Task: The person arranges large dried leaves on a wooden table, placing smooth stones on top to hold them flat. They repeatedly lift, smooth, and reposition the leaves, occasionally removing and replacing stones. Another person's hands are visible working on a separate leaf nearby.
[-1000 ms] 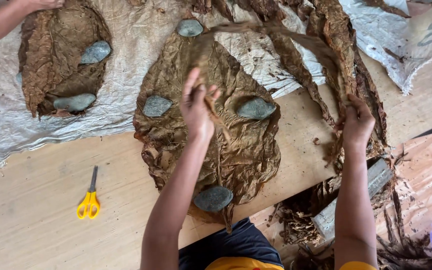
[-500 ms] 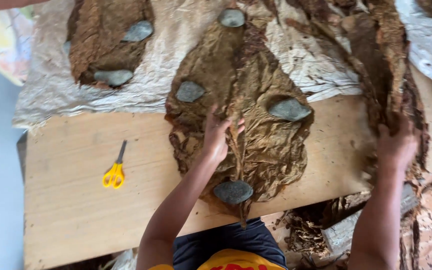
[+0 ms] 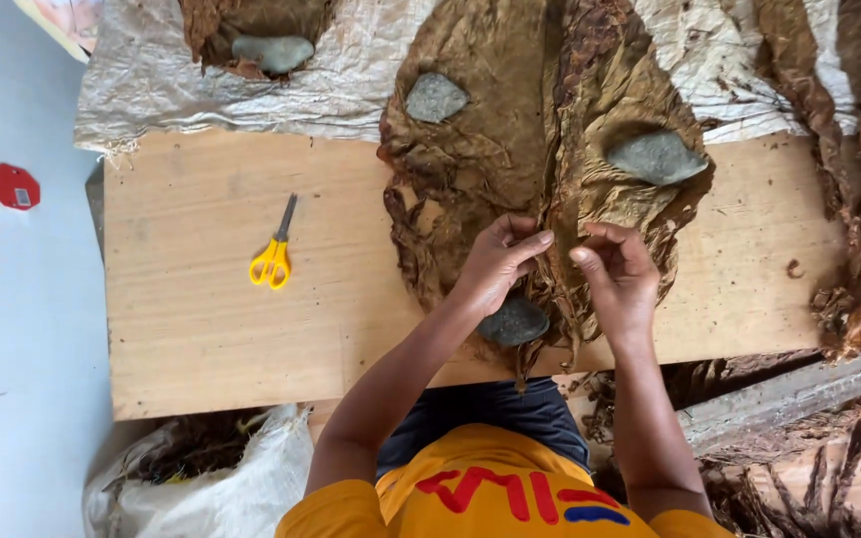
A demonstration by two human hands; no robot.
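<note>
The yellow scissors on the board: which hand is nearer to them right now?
Left. The left hand pinches the dried leaf on the side facing the yellow scissors, apart from them; the right hand lies beyond it, farther away.

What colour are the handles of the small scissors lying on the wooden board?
Bright yellow handles on the small scissors, clearest in the head view.
</note>
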